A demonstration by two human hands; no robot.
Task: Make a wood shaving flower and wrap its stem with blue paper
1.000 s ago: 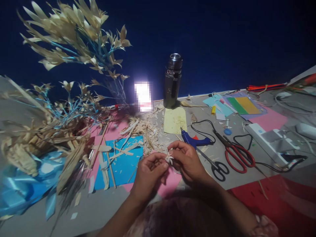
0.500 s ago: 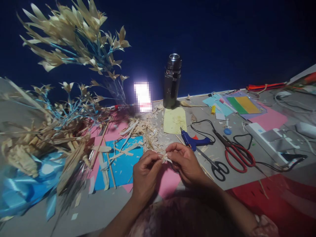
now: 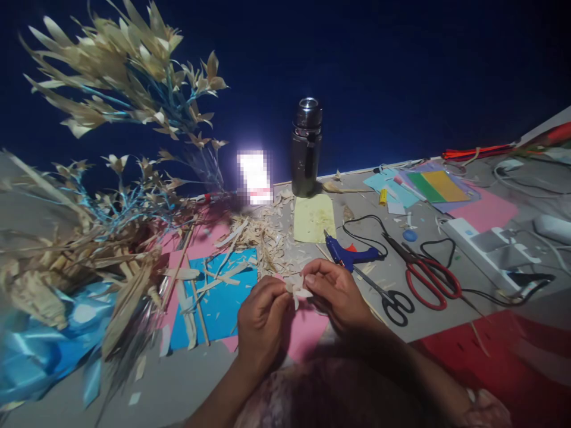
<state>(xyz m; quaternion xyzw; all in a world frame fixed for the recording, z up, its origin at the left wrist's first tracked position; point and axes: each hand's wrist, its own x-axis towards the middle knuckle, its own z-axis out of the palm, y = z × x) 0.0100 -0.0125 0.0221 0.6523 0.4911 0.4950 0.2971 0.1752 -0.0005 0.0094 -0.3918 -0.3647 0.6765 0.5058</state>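
Observation:
Between my two hands, over a pink sheet (image 3: pixel 307 333), is a small pale flower-like piece (image 3: pixel 298 290) with pointed petals. My left hand (image 3: pixel 263 315) pinches its left side between thumb and fingertips. On its right side, the closed fingers of my right hand (image 3: pixel 336 291) grip it. Just beyond my right hand lies a blue glue gun (image 3: pixel 352 254) with its nozzle over a yellow sheet (image 3: pixel 314 219). A heap of pale shavings (image 3: pixel 270 244) is spread beyond my left hand.
A dark flask (image 3: pixel 306 148) stands at the back. Black scissors (image 3: pixel 392 303), red-handled scissors (image 3: pixel 432 279) and a white power strip (image 3: pixel 482 255) lie right. Dried husks (image 3: pixel 129 285), a blue sheet (image 3: pixel 227 315) and a branch of pale flowers (image 3: pixel 147 77) are left.
The pale piece has turned between my fingers, and its petals now point more downward and right. My left hand has shifted slightly left. The whole view has moved a little.

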